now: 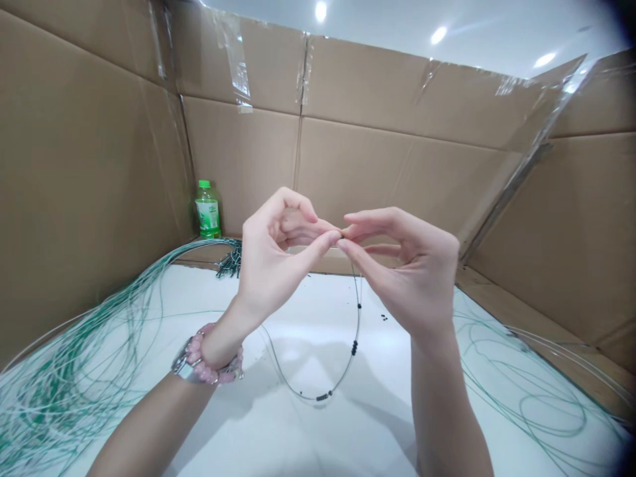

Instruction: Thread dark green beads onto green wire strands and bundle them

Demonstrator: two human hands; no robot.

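Note:
My left hand (278, 255) and my right hand (407, 265) meet in the air above the white table (308, 424), fingertips pinched together on a thin line (358, 311). The line hangs down from them in a loop, and small black beads (354, 347) are threaded on it, more at the bottom of the loop (322, 396). A tiny dark bead sits right at the pinch point between thumb and forefinger of both hands. My left wrist carries a pink bead bracelet and a watch (206, 364).
A thick bundle of green-white lines (74, 371) fans over the table's left side, with dark ends (229, 263) at the back. Looser coils (527, 391) lie on the right. A green bottle (207, 210) stands in the back left corner. Cardboard walls (387, 132) surround the table. Loose beads (383, 318) lie near the middle.

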